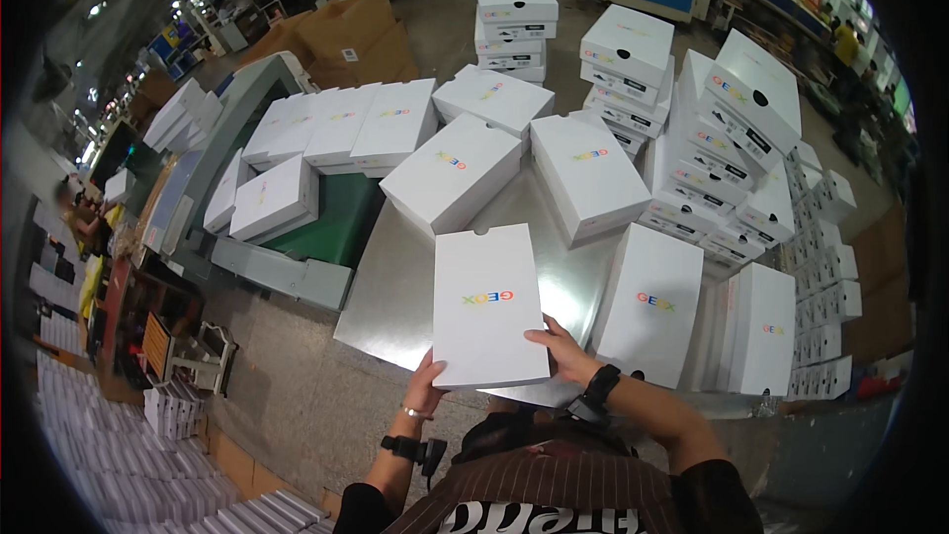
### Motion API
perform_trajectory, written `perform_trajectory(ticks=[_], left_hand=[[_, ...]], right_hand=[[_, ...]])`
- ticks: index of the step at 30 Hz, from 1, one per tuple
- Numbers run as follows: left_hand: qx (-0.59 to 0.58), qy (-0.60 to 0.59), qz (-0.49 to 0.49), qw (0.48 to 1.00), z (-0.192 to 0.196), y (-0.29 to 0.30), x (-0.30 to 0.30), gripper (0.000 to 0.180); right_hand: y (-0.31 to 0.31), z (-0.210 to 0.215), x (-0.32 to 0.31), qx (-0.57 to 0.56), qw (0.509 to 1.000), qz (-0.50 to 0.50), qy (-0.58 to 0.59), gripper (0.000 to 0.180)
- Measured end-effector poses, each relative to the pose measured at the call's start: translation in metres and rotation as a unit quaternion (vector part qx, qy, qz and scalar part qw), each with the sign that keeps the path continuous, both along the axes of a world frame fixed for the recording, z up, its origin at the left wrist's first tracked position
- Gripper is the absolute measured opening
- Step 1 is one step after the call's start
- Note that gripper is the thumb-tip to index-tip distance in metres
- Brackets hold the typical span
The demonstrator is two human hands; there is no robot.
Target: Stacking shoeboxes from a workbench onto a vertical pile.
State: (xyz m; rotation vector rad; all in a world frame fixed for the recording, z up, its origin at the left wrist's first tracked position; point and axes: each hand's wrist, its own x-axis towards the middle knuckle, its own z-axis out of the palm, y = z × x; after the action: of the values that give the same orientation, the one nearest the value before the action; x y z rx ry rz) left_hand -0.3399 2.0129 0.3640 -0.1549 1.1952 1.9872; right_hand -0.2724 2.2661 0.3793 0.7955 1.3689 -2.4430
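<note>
A white shoe box (pixel 486 336) with coloured lettering on its lid is held between my two hands, over the near edge of a shiny metal table (pixel 390 282). My left hand (pixel 425 383) grips its near left corner, the thumb on top. On the right side, my right hand (pixel 561 349) holds the edge with its thumb over the lid. The undersides of both hands are hidden by the box. Just beyond it lie two more white boxes, one at the left (pixel 450 178) and one at the right (pixel 593 178). Another box (pixel 647 307) rests right of my right hand.
A green conveyor belt (pixel 331 218) carries several white boxes at the left. Tall stacks of boxes (pixel 702 158) stand at the right and behind the table. Brown cartons (pixel 361 35) are at the back left. Many white boxes (pixel 129 455) fill the floor at the lower left.
</note>
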Motion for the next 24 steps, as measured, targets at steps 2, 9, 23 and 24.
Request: perform_trajectory(ticks=[2,9,23,24], left_hand=[[-0.027,0.076,-0.040,0.996,0.009,0.005,-0.009,0.077],[-0.016,0.421,0.058,0.905,0.063,0.025,0.023,0.123],[0.100,0.201,-0.141,0.964,0.100,0.080,0.011,0.109],[0.097,0.197,-0.142,0.965,0.100,0.082,0.011,0.111]], right_hand=[[-0.003,0.005,-0.006,-0.008,1.000,-0.009,0.013,0.065],[0.045,0.078,-0.041,0.282,0.930,0.082,0.221,0.067],[0.034,0.164,-0.041,0.417,0.853,0.177,0.260,0.054],[0.034,0.164,-0.041,0.418,0.851,0.178,0.262,0.054]])
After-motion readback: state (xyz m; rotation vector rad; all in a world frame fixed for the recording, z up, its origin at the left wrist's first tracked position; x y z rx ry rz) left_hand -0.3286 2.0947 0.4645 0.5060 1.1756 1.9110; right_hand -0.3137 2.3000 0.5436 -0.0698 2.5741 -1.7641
